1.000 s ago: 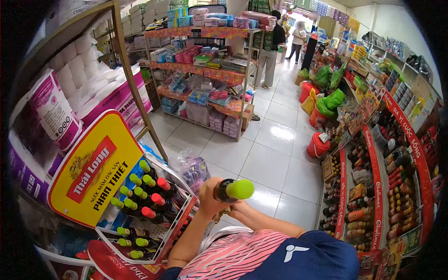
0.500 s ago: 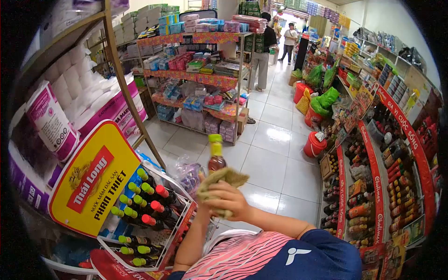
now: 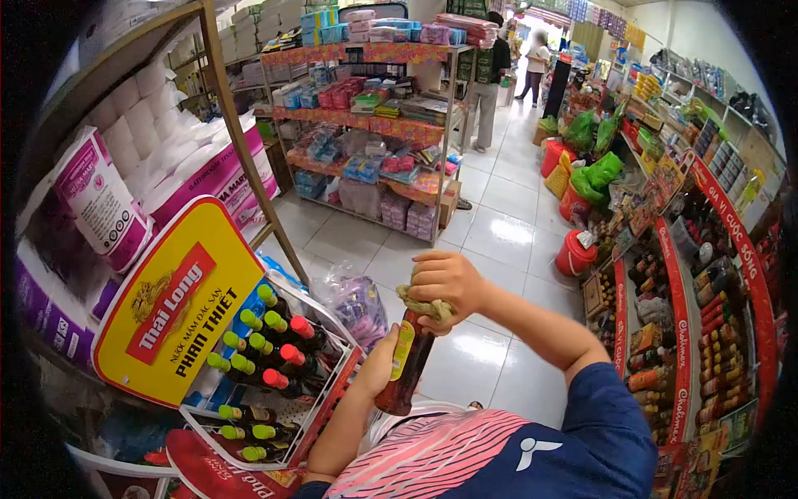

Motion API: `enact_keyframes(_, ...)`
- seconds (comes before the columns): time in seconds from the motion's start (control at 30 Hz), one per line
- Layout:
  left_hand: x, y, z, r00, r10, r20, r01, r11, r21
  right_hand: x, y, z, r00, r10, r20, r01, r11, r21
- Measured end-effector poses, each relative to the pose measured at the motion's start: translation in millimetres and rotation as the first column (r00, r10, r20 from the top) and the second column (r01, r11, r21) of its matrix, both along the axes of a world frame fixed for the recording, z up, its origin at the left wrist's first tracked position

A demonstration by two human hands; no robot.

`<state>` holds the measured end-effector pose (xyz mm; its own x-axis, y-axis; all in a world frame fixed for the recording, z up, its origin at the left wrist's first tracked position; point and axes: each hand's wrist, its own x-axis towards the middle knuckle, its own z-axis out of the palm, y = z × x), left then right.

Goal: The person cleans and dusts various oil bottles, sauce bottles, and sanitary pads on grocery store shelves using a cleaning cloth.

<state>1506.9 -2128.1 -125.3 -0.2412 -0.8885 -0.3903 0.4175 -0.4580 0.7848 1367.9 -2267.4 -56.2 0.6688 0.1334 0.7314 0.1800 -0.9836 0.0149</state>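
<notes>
A dark reddish-brown sauce bottle (image 3: 413, 374) with a yellow label stands tilted in front of my body, its base toward me. My left hand (image 3: 384, 359) is wrapped round its side by the label. A greenish-tan cloth (image 3: 440, 311) is bunched over the bottle's upper end, with my right hand (image 3: 447, 281) closed on it; cloth and fingers hide the cap. Left of my hands, a rack (image 3: 303, 453) holds several similar bottles (image 3: 270, 343) with green or red caps, under a yellow Thái Long sign (image 3: 179, 291).
Toilet paper packs (image 3: 104, 200) sit on a metal-framed shelf at left. A shelf unit of packaged goods (image 3: 357, 121) stands ahead. Sauce shelves (image 3: 677, 333) line the right side, with a red bucket (image 3: 575, 254) on the tiled floor (image 3: 490, 287). Two people are farther down the aisle.
The bottle has tipped so its base now shows near my chest. My right hand has moved with the cloth to its top end, while my left hand now grips the label side.
</notes>
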Motion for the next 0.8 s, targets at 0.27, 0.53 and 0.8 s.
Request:
enact_keyframes(0.27,-0.8,24.5,-2.5,0.672,0.099,0.734,0.261,0.896,-0.359,-5.7,-0.4,24.6,0.421,0.387,-0.82,0.217,0.835,0.506)
enact_keyframes(0.53,-7.9,28.4,-12.2,0.505,0.083,0.859,0.427,0.841,-0.332,-13.1,-7.8,-7.7,0.157,0.716,-0.68,0.285,0.626,0.725)
enact_keyframes(0.8,-6.5,22.5,-27.8,0.521,0.25,0.816,0.411,0.765,-0.496,-20.9,-21.7,-44.3,0.295,0.914,-0.278,0.467,0.116,0.877)
